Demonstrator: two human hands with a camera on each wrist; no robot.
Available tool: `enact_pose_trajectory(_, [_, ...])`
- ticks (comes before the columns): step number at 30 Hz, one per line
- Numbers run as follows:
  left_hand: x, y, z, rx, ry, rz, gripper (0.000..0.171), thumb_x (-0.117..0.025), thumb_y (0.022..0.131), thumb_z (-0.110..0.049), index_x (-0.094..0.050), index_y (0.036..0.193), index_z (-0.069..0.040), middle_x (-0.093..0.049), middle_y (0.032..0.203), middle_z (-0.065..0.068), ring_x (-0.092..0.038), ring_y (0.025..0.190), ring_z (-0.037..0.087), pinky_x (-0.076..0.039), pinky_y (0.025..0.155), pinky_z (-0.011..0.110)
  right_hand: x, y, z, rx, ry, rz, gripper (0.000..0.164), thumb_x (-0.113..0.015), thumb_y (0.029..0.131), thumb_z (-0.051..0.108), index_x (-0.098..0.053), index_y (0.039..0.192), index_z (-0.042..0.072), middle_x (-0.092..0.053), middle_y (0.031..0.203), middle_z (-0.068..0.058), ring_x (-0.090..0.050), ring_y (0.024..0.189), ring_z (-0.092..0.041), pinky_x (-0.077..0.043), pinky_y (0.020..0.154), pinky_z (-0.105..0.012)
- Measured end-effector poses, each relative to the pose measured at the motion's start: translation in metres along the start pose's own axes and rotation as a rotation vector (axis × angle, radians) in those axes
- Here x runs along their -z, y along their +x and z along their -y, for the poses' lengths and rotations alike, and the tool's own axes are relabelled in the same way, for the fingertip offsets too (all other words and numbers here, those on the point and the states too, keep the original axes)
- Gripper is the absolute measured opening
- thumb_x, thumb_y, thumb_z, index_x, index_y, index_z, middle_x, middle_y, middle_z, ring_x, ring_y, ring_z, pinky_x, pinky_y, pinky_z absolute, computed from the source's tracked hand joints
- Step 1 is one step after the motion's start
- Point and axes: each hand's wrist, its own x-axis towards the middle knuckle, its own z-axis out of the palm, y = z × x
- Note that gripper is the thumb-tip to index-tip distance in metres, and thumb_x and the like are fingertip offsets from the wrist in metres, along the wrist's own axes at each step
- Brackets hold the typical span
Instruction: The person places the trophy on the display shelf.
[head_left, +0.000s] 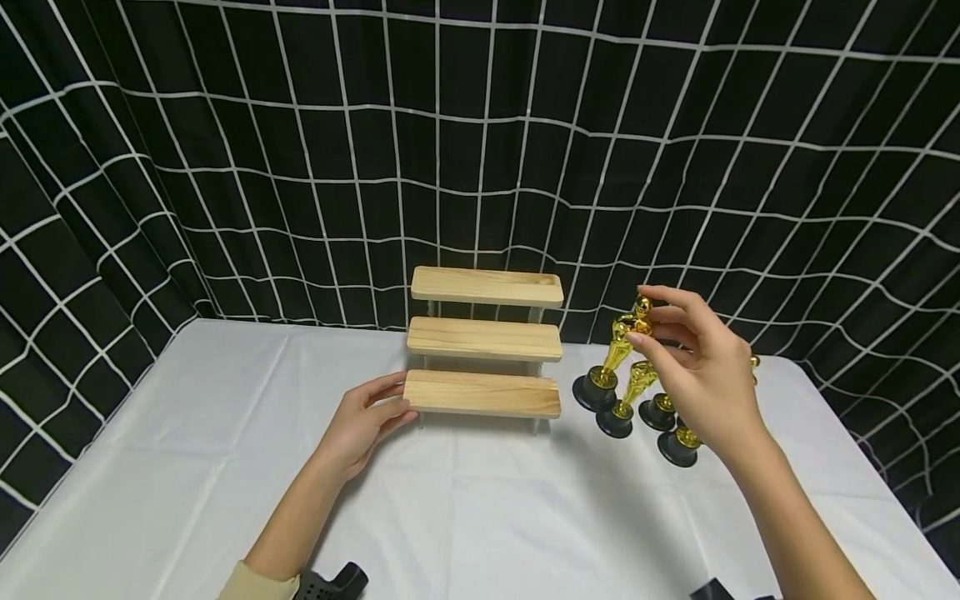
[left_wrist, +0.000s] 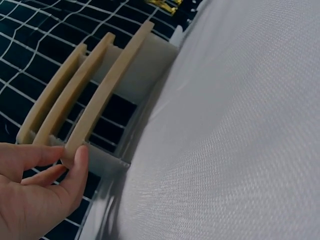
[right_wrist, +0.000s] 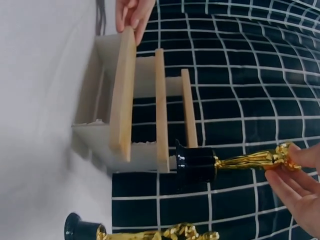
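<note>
A three-step display stand with wooden shelves (head_left: pixel 480 393) sits at the middle of the table. At its left end my left hand (head_left: pixel 365 425) pinches the lowest shelf between thumb and fingers; the left wrist view shows this grip on the shelf's end (left_wrist: pixel 75 145). My right hand (head_left: pixel 705 367) holds a gold trophy figurine (head_left: pixel 618 343) by its upper part, right of the stand. In the right wrist view the black base (right_wrist: pixel 196 164) of that trophy hangs close to the shelf ends. Several more gold trophies (head_left: pixel 640 382) with black bases stand beneath and behind the right hand.
A white cloth (head_left: pixel 225 483) covers the table. Black curtains with a white grid (head_left: pixel 480 150) rise behind the stand and at both sides. The shelves climb toward the back on clear side supports (right_wrist: pixel 95 140).
</note>
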Motion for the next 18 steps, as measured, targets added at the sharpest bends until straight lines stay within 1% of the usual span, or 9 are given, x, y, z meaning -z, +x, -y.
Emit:
enact_pose_trajectory(9, [0.002, 0.001, 0.002, -0.003, 0.014, 0.005, 0.051, -0.051, 0.103, 0.011, -0.044, 0.154, 0.010, -0.046, 0.148, 0.030, -0.067, 0.106, 0.014, -0.062, 0.099, 0.020, -0.015, 0.020, 0.009, 0.002, 0.036, 0.011, 0.048, -0.074, 0.093, -0.010, -0.063, 0.139, 0.000, -0.071, 0.117, -0.020, -0.062, 0.098, 0.014, -0.056, 0.084, -0.001])
enact_pose_trajectory(18, [0.002, 0.001, 0.001, 0.001, 0.003, 0.002, 0.051, -0.051, 0.103, 0.012, -0.045, 0.153, 0.011, -0.046, 0.148, 0.030, -0.067, 0.106, 0.015, -0.062, 0.098, 0.021, -0.030, 0.041, 0.015, 0.013, 0.054, 0.019, 0.046, -0.072, 0.095, -0.008, -0.062, 0.139, 0.001, -0.071, 0.115, -0.020, -0.062, 0.096, 0.013, -0.056, 0.083, -0.002])
